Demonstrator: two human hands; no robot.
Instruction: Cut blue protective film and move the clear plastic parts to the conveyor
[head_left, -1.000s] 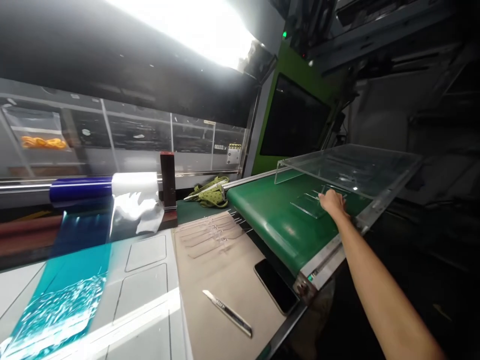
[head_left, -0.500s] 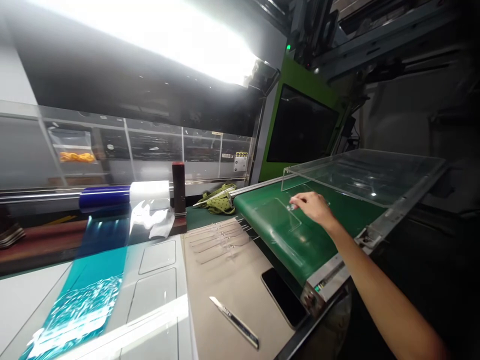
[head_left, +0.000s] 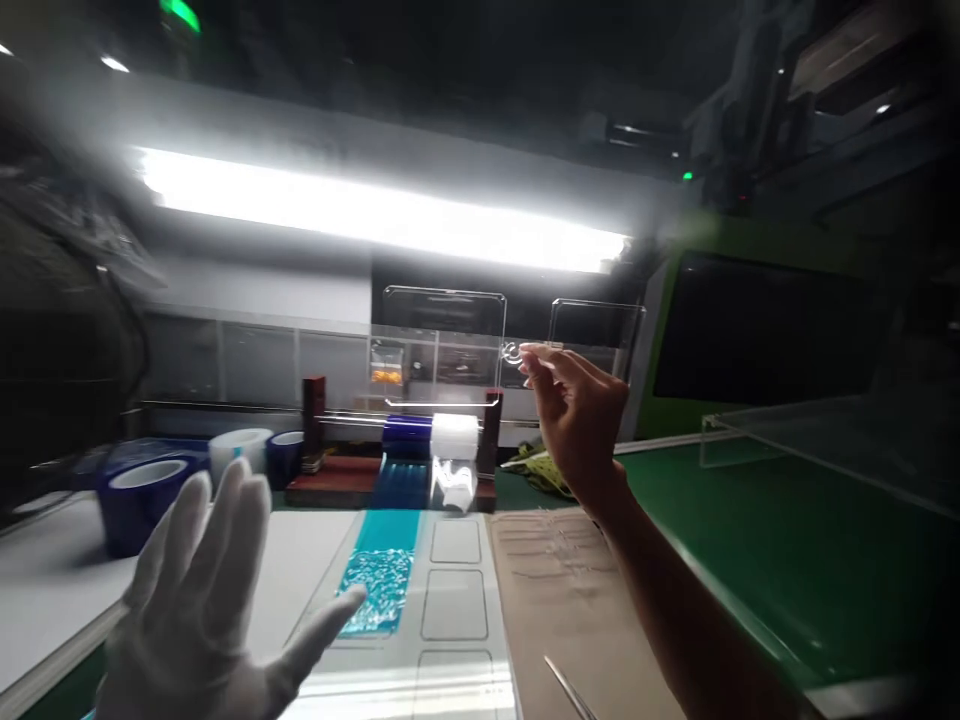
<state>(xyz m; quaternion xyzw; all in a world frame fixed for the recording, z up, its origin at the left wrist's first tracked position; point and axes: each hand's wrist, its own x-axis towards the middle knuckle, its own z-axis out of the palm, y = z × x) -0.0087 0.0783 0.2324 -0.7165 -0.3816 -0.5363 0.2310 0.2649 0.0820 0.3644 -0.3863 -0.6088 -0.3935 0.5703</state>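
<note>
A transparent two-panel piece (head_left: 513, 352) is pinched aloft in the right hand (head_left: 577, 410); the gloved left hand (head_left: 202, 600) is held spread, unladen, toward the white board's (head_left: 296, 550) near edge.

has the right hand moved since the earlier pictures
Yes, leftward and up in view, judged against the green conveyor belt. The right hand was over the belt; now it shows left of it, holding up a clear plastic piece.
</note>
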